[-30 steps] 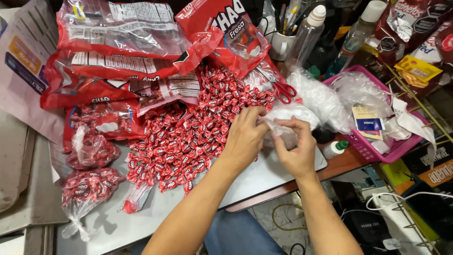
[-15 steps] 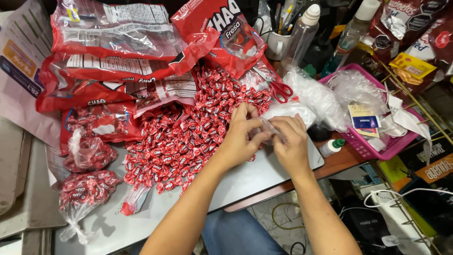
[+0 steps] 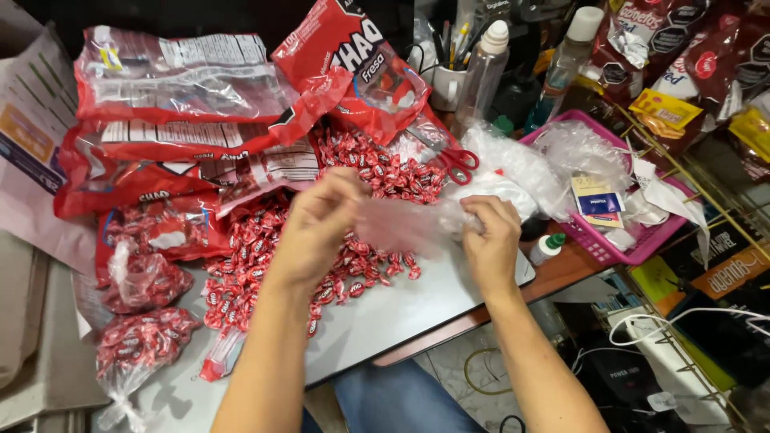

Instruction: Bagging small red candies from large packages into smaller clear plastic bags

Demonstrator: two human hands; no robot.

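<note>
Cluttered grey tabletop [image 3: 401, 321] fills the view; fingers of the left hand [image 3: 314, 228] and right hand [image 3: 491, 240] pinch opposite edges of a small clear plastic bag [image 3: 401, 227], stretched between them above a heap of red wrapped candies [image 3: 321, 232]; beyond lie red candy bags [image 3: 184, 144], red-handled scissors [image 3: 459, 163] and a pink basket [image 3: 634, 240].

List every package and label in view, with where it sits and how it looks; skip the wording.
Large candy bag: top centre, red with white lettering, torn open.
Flattened bags: top left, clear and red, stacked.
Small filled bags: lower left, clear plastic, packed with red candies.
Clear bag: held between left hand and right hand, thin, empty.
Label card: in pink basket, right, cream and blue.
Snack packets: top right, dark red.
</note>
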